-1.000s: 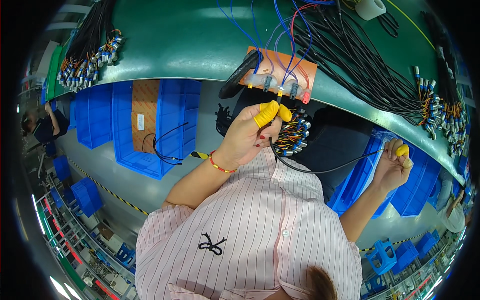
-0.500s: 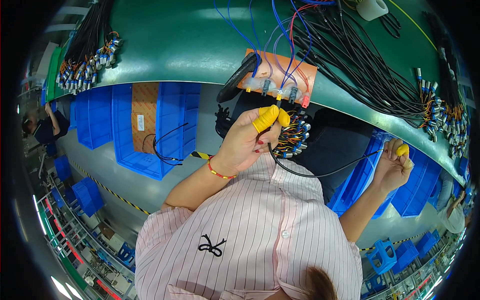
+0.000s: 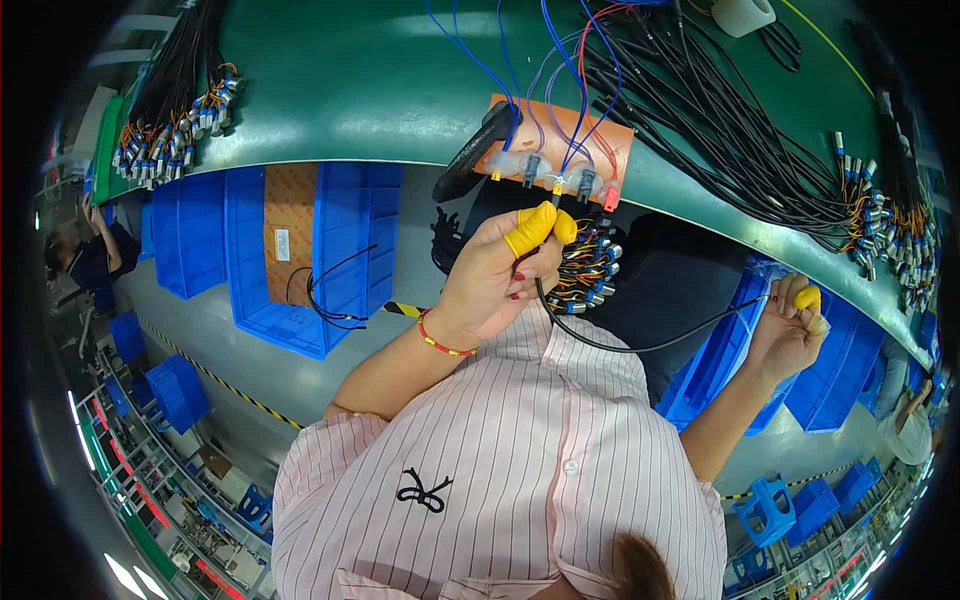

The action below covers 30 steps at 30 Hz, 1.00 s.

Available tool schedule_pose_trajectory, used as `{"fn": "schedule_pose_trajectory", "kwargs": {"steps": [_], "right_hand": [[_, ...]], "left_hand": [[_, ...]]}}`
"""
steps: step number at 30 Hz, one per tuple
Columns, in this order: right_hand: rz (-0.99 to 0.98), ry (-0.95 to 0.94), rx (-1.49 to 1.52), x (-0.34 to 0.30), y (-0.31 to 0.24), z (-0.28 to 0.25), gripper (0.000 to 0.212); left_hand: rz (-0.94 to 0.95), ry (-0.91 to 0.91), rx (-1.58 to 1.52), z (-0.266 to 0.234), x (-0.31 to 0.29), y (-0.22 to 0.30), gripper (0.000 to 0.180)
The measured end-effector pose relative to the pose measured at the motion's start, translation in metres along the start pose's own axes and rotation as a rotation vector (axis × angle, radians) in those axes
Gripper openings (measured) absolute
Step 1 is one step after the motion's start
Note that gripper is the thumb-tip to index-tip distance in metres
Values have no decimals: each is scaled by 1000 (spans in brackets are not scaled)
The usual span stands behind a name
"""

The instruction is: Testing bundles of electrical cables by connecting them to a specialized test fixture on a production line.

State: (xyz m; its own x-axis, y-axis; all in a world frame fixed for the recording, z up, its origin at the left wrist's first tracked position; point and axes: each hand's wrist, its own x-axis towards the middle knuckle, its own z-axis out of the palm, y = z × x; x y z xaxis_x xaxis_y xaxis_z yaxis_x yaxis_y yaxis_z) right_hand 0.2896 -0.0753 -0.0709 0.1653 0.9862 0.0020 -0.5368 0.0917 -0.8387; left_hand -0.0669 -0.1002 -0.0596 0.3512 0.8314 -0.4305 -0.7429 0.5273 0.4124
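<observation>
A thin black cable (image 3: 645,350) hangs in a curve between my two hands. My left hand (image 3: 495,270), with yellow finger cots on thumb and forefinger, pinches one end just below a small yellow connector (image 3: 558,188). That connector sits at the near edge of an orange board (image 3: 618,138), beside dark connectors and a red connector (image 3: 611,199). Whether the cable end is seated in it, I cannot tell. Off to the right, my right hand (image 3: 783,338) is closed on the cable's other end, its fingertips also in yellow cots.
Blue and red wires rise from the board across the green bench (image 3: 340,90). Black cables (image 3: 710,130) with metal-ended connectors lie to the right, another bundle (image 3: 180,130) at far left. A black padded bar (image 3: 470,165) adjoins the board. Blue crates (image 3: 350,250) stand below the bench.
</observation>
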Motion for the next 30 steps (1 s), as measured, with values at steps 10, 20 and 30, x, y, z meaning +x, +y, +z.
{"fn": "schedule_pose_trajectory", "kwargs": {"steps": [10,20,30], "right_hand": [[-9,36,4,-4,-2,16,16],[-78,84,63,-17,-20,6,20],[-106,52,73,-15,-27,0,22]], "left_hand": [[63,-105,-79,-10,11,-5,28],[114,19,276,5,11,6,34],[153,82,260,5,11,-6,26]]}}
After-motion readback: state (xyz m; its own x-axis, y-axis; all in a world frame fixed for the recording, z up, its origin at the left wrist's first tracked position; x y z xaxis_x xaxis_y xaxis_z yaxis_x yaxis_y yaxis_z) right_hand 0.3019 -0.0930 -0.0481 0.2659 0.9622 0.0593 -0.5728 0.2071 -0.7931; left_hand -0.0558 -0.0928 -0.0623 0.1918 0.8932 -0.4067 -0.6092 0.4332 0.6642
